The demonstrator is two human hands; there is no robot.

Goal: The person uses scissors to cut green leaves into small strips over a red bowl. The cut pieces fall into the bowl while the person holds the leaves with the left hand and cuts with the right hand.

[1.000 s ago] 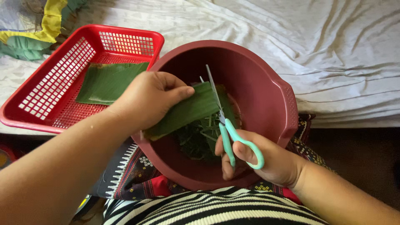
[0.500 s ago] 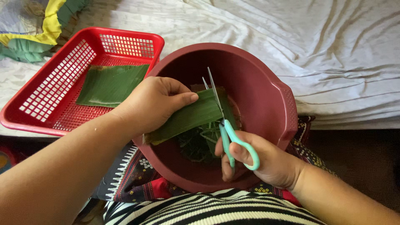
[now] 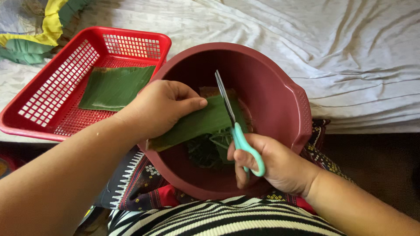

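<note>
Green leaf strip [image 3: 199,123] pinched in your left hand [image 3: 159,107] over the maroon bowl [image 3: 280,109], your right hand [image 3: 273,166] grips closed scissors [image 3: 234,126] mid-trim; reopen them, I'd judge.

Both forearms are bare from the frame edges to the wrists, with no sleeve, watch, bracelet or ring showing. The left hand [image 3: 159,107] sits left of centre, the right hand [image 3: 273,164] at lower centre-right; nails are short and unpainted. Along the bottom edge runs a knitted top [image 3: 227,218] in bold black and white horizontal stripes. Over the lap at lower centre lies a woven cloth [image 3: 144,183], dark with red bands and small white geometric patterns.
</note>
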